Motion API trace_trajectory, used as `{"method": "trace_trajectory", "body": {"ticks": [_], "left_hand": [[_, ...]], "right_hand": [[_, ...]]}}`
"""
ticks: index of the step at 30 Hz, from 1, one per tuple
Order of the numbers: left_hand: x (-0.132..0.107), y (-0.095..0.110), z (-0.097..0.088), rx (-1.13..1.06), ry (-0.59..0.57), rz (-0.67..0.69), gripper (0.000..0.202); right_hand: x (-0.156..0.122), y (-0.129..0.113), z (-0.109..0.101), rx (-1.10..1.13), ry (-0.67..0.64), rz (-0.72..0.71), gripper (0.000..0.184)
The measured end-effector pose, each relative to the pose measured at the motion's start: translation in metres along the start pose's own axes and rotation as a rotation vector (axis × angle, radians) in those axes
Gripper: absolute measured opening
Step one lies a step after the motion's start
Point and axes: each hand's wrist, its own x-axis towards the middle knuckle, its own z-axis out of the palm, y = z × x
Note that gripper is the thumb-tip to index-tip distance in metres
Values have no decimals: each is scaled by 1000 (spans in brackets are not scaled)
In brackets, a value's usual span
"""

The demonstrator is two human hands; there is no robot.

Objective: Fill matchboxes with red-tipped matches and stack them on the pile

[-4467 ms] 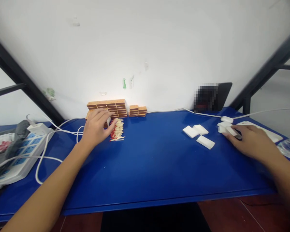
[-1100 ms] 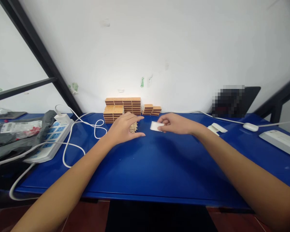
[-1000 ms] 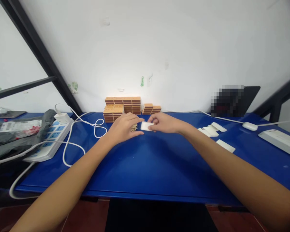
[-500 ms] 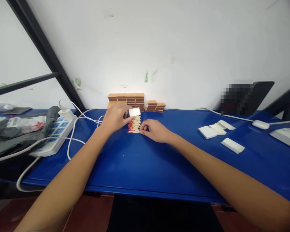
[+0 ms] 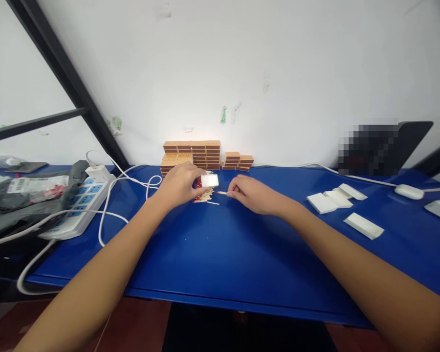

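Matchboxes, stacked: print too small to read. Match, one: pinched in my right hand beside the match pile, red head leftward, long axis crosswise. White tray, one: gripped in my left hand.

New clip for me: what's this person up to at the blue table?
The person's left hand holds a small white tray over a loose pile of matches. The right hand, just beside it, pinches at least one match, outside the tray. Matchboxes are stacked by the wall behind the hands, and more white pieces lie on the blue table off to the right.
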Motion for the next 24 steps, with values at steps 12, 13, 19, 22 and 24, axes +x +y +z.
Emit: {"method": "trace_trajectory", "body": {"ticks": [12,13,19,22,24], "left_hand": [[3,15,4,-59,-8,66,32],[3,16,4,-63,-11,71,31],[3,6,1,-36,31,57,35],[3,-5,-3,20,45,-1,29],[2,-10,-5,50,53,-45,27]], "right_hand": [[-2,-20,3,-270,153,-94,7],[-2,-21,4,-267,149,-97,8],[-1,-23,3,-118,243,-85,17],[-2,-24,9,-58,191,-23,12],[-2,-24,16,-31,77,4,10]]}}
